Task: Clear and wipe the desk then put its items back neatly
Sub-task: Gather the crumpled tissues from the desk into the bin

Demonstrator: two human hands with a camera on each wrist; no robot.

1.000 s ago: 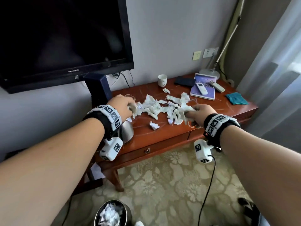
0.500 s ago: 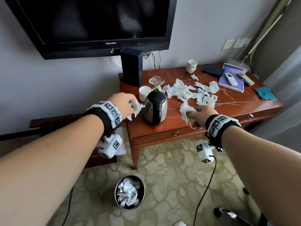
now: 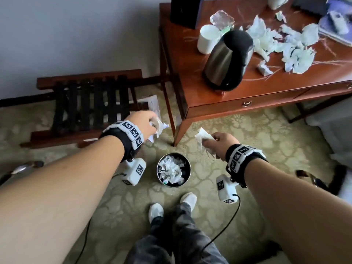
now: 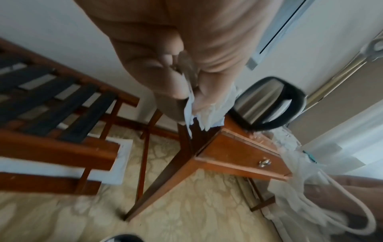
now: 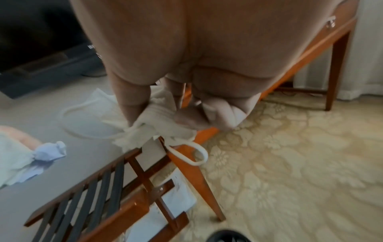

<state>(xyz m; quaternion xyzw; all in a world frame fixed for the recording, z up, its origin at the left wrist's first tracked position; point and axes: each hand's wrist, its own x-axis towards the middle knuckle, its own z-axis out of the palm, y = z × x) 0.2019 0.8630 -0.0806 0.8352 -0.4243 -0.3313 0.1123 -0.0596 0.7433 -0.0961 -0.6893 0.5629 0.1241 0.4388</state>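
From the head view, a crumpled wad of white tissue paper is gripped in the curled fingers of the left hand, and a white face mask with ear loops is clutched in the closed right hand; both are held above the carpet, either side of a small round metal waste bin filled with crumpled paper. More torn white tissue scraps are left scattered on the reddish-brown wooden desk, beside a stainless-steel kettle with a black lid. From the left wrist, the fingers are seen curled tightly round the tissue wad, near the desk corner. From the right wrist, the mask is pinched between thumb and bent fingers, one ear loop hanging free.
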